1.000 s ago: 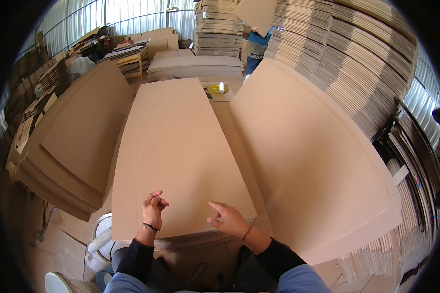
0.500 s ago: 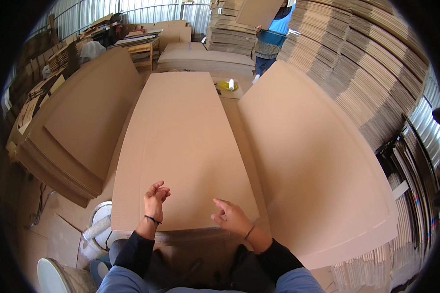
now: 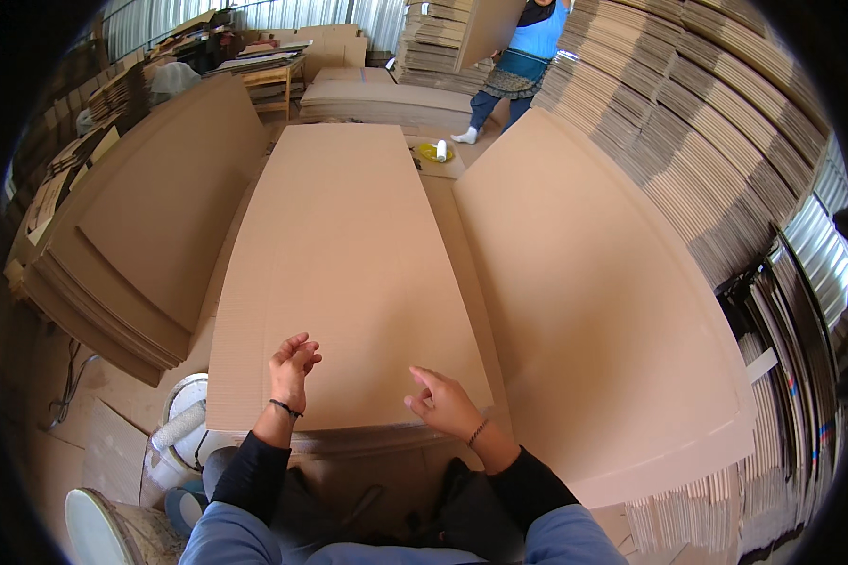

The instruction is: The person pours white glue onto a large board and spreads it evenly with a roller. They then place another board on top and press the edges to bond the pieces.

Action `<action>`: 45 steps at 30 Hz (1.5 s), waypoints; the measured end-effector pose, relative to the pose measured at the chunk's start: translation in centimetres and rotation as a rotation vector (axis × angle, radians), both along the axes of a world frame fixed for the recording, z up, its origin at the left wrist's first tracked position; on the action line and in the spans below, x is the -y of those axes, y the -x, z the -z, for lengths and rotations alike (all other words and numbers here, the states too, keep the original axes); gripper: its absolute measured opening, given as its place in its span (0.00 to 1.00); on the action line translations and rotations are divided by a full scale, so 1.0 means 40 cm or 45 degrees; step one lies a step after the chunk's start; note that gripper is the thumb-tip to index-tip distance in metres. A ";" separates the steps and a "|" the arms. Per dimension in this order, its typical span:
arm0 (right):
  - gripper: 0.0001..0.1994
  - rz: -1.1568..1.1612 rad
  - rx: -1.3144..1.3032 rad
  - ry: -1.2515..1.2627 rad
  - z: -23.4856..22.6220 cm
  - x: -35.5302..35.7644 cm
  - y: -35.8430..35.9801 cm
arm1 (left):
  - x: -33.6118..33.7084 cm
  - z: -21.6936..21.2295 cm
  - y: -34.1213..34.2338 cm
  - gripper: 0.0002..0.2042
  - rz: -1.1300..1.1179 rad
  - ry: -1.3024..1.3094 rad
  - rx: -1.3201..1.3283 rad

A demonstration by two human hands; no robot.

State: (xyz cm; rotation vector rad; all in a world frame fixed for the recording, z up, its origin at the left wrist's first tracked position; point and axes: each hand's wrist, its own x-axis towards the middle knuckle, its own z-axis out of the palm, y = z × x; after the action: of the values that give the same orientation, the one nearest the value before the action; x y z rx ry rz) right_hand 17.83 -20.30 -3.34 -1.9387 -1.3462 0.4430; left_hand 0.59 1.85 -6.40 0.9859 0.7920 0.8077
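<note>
Quietly, the left hand (image 3: pixel 294 363) stands over the near part of a brown cardboard sheet (image 3: pixel 349 254), its fingers loosely curled and a little apart from each other. The right hand (image 3: pixel 445 399) is near it, with the index finger stretched and the thumb held away; whether the hands touch the board, I cannot tell. A dark cord bracelet (image 3: pixel 286 409) goes around the left wrist. The sheet lies flat between the person and the far floor, long and smooth, with fine parallel ribs near its left edge. On its right, a wider sheet (image 3: pixel 594 311) leans, matte and slightly bowed by the lens; on its left, a stack of thick boards (image 3: pixel 160 217) rests in stepped layers. Near the lower left there is a round white bucket (image 3: pixel 160 468), with a fluffy paint roller (image 3: pixel 178 427) across it. Farther, a white cylinder (image 3: pixel 441 151) is beside something yellow and glossy. At the right rise tall piles of folded cardboard (image 3: pixel 688 122), with densely striped edges. Behind, a co-worker (image 3: pixel 534 47) in blue stands by a tilted board (image 3: pixel 488 36), and the wall (image 3: pixel 301 24) is of shiny ribbed metal.
</note>
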 end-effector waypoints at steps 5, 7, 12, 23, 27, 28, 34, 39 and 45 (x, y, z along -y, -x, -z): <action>0.27 0.044 -0.106 -0.045 0.000 -0.001 0.001 | 0.005 -0.008 -0.004 0.17 0.003 -0.013 -0.016; 0.27 0.072 -0.075 -0.089 -0.005 0.002 -0.013 | 0.005 -0.012 -0.004 0.17 -0.010 -0.014 -0.004; 0.27 0.368 -0.197 -0.438 -0.061 0.014 -0.114 | 0.000 -0.027 -0.008 0.17 -0.041 -0.021 0.015; 0.31 0.779 -0.158 -0.985 -0.604 0.242 -0.387 | -0.026 -0.016 -0.035 0.17 -0.137 -0.056 0.011; 0.30 0.943 0.133 -1.267 -0.776 0.387 -0.368 | -0.040 0.003 -0.044 0.16 -0.135 -0.047 0.058; 0.31 0.983 0.166 -1.278 -0.800 0.416 -0.354 | -0.040 0.007 -0.046 0.15 -0.135 -0.044 0.070; 0.33 1.140 0.286 -1.206 -0.803 0.556 -0.281 | -0.046 0.039 -0.058 0.16 -0.081 -0.073 0.031; 0.30 1.270 0.236 -1.258 -0.728 0.675 -0.267 | -0.055 0.076 -0.049 0.17 -0.038 -0.146 -0.052; 0.29 1.486 0.133 -1.255 -0.627 0.837 -0.256 | -0.065 0.111 -0.020 0.20 -0.017 -0.162 -0.214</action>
State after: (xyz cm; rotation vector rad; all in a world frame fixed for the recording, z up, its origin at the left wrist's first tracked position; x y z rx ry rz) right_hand 28.05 -53.78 21.73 -1.5039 -0.1650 -0.7590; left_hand 1.38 4.43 -10.85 1.1743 0.9006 0.8012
